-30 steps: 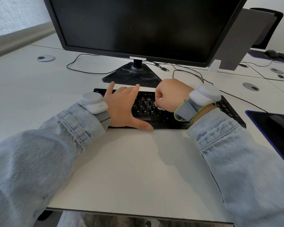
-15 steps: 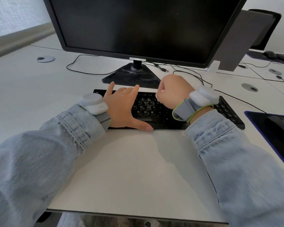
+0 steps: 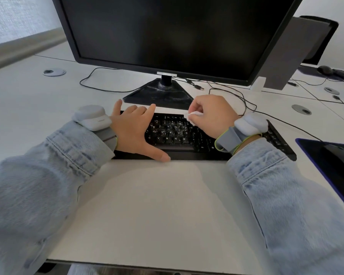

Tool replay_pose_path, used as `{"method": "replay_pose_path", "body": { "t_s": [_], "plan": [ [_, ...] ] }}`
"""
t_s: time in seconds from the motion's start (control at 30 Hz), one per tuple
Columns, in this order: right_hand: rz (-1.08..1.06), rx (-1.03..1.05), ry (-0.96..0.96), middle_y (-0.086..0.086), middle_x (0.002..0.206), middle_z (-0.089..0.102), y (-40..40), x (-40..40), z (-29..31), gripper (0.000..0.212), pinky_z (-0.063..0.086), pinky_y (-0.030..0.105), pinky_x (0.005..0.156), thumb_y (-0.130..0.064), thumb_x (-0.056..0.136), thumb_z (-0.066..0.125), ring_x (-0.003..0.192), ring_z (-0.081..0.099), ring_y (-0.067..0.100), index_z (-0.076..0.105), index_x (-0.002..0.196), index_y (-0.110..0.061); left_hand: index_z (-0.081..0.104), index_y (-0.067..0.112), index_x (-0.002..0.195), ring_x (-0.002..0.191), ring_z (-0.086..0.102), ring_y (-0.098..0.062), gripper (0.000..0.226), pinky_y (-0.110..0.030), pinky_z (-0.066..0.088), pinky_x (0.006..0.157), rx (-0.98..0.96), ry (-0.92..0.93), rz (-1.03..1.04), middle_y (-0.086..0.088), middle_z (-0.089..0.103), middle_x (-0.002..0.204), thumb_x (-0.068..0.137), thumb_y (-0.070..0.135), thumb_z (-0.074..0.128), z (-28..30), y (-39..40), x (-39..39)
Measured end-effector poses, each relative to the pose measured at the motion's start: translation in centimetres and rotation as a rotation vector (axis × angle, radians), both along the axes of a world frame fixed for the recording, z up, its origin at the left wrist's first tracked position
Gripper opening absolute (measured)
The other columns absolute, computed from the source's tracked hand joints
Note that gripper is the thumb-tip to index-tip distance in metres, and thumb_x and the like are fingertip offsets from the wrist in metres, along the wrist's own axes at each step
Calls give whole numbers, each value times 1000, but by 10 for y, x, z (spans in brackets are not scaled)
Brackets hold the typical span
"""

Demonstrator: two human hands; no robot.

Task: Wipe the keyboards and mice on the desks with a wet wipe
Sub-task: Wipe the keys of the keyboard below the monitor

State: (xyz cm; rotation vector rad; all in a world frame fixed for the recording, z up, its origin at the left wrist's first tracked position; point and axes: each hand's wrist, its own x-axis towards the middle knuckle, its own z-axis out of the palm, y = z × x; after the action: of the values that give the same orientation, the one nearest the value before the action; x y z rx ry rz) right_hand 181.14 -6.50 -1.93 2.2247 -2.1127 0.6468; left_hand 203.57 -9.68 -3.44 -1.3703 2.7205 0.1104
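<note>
Two hands: both on keyboard (image 3: 187,135), mid-desk.
Left hand (image 3: 134,133): flat, fingers straight, pinning left end.
Right hand (image 3: 211,114): pinches wipe (image 3: 193,116) at far key rows.
Technique: light strokes row by row, left hand bracing.

A single head-worn camera is looking forward and steeply down from close above the near edge of the desk (image 3: 167,205), facing the monitor (image 3: 173,30) at the far edge. No second view is sharing the scene.
</note>
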Motion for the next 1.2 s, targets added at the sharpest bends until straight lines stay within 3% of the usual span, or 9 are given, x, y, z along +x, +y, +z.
{"method": "replay_pose_path", "body": {
  "t_s": [0.1, 0.37, 0.6, 0.77, 0.87, 1.03, 1.2],
  "plan": [
    [-9, 44, 104, -5, 84, 61, -1, -6, 4, 13, 36, 23, 70, -17, 87, 58, 86, 57, 15, 71, 83, -14, -7, 15, 159, 150, 22, -21, 163, -57, -7, 122, 19, -21, 31, 4, 32, 157, 26, 103, 28, 3, -2, 5],
    [162, 72, 100, -6, 85, 61, -7, 24, 0, 11, 39, 25, 69, -19, 89, 59, 81, 55, 14, 69, 84, -18, -4, 16, 159, 148, 24, -24, 163, -57, -3, 123, 43, -3, 30, 4, 33, 157, 26, 102, 34, 5, 0, 2],
    [79, 141, 162, -13, 75, 52, -1, 7, 7, 12, 34, 19, 55, -19, 89, 59, 76, 53, 12, 68, 81, -18, -2, 14, 159, 147, 27, -24, 165, -58, -5, 122, 32, 23, 30, 4, 35, 155, 23, 102, 31, 4, 1, 2],
    [159, 84, 102, -9, 79, 59, -8, 20, 0, 12, 41, 26, 68, -24, 90, 60, 81, 57, 13, 67, 83, -18, -4, 14, 159, 149, 24, -23, 166, -56, -5, 122, 49, 18, 27, 3, 32, 159, 23, 101, 32, 5, 0, 1],
    [188, 73, 69, -10, 75, 58, -8, 25, -3, 10, 41, 26, 68, -21, 89, 60, 78, 56, 13, 66, 84, -17, -3, 13, 159, 149, 24, -22, 166, -55, -6, 122, 48, 18, 29, 4, 32, 158, 23, 101, 32, 5, 1, 1],
    [46, 112, 185, -4, 84, 59, -6, 4, 6, 13, 38, 26, 67, -15, 88, 56, 81, 54, 16, 67, 83, -16, 0, 12, 159, 147, 29, -21, 165, -55, -5, 123, 25, 48, 18, 5, 38, 153, 24, 102, 33, 1, 0, 1],
    [156, -32, 22, -8, 78, 61, -6, 29, 1, 12, 41, 25, 64, -17, 85, 55, 78, 55, 11, 65, 78, -18, -2, 14, 159, 150, 23, -22, 162, -55, -8, 123, 32, 31, -15, 2, 30, 160, 32, 105, 40, 3, -2, -2]
  ]
}}
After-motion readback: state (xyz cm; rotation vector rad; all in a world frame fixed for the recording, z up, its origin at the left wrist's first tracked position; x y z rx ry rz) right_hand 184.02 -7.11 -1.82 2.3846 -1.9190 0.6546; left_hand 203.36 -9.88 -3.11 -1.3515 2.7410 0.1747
